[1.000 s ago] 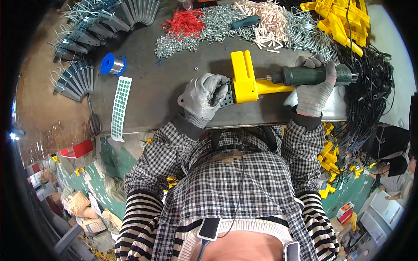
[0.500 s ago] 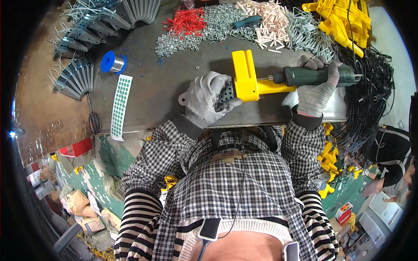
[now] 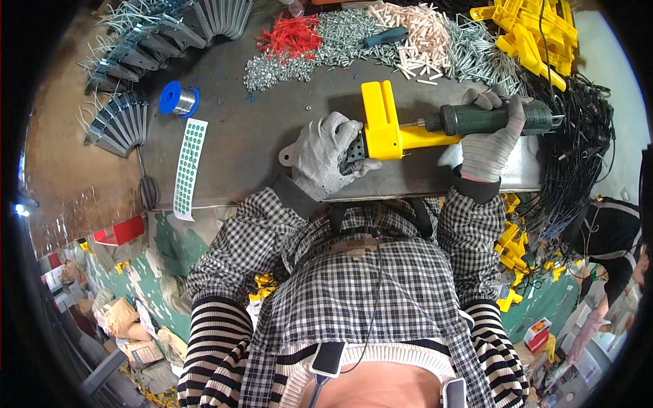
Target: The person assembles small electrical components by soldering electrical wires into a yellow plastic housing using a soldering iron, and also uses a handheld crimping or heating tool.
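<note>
My left hand (image 3: pixel 331 154), in a grey glove, grips a dark perforated metal piece against the near end of a yellow plastic part (image 3: pixel 384 126) lying on the grey metal table (image 3: pixel 258 129). My right hand (image 3: pixel 491 139), also gloved, is closed around a dark green powered screwdriver (image 3: pixel 491 117) held level, its tip pointing left into the yellow part.
Along the table's far edge lie piles of silver screws (image 3: pixel 340 44), red ties (image 3: pixel 291 35), pale pegs (image 3: pixel 418 30) and more yellow parts (image 3: pixel 530 30). A blue solder spool (image 3: pixel 179 100), a green-dotted sticker strip (image 3: pixel 188 166), metal brackets (image 3: pixel 122 119) and black cables (image 3: pixel 585 143) surround the work spot.
The yellow part has tipped slightly and my left hand has shifted a little on it. The screwdriver stays pressed in from the right.
</note>
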### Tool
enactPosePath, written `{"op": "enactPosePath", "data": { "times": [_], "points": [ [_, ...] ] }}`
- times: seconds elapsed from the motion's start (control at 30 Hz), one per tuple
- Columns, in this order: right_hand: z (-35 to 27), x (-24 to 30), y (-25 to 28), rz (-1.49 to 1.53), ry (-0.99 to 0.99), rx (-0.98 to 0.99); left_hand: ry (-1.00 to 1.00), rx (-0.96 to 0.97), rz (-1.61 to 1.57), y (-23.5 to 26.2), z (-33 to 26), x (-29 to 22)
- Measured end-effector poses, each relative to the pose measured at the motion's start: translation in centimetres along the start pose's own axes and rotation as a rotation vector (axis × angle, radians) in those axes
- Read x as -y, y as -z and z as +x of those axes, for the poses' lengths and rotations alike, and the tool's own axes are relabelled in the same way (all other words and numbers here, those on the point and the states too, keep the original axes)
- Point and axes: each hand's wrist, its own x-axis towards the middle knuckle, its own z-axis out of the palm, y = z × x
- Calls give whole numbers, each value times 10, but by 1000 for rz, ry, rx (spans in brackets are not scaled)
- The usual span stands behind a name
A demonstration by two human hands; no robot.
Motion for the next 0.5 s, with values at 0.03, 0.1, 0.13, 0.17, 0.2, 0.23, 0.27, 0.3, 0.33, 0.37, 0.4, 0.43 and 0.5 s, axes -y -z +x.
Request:
{"op": "enactPosePath", "data": {
  "times": [0.03,0.1,0.13,0.17,0.2,0.23,0.27,0.3,0.33,0.37,0.4,0.43,0.5],
  "points": [
    [-2,-1,0,-4,29,-12,-5,-17,4,0,-1,-1],
    [-3,-1,4,1,10,21,-8,-33,8,-2,-4,-1],
    [-2,-1,4,9,-7,58,-20,-48,11,-5,-3,1],
    [-1,-2,5,10,-8,61,-32,-63,14,-6,-3,3],
    [-1,-3,5,-11,2,47,-31,-67,17,-6,-3,3],
    [-1,-4,5,-32,12,31,-46,-79,5,-4,-2,1],
    [1,-3,4,-29,11,35,-62,-90,-6,-1,-1,-1],
    [3,-1,4,-45,-3,44,-62,-93,-2,6,1,-1],
    [6,3,5,-61,-5,49,65,-67,-301,19,7,0],
    [6,7,1,-58,-7,53,205,-45,-592,32,6,5],
    [5,14,-4,-79,35,70,109,-75,-260,40,10,32],
    [0,20,-5,-101,79,82,177,27,-128,43,11,52],
    [-2,27,-4,-139,80,86,260,119,7,41,16,66]
  ]
}}
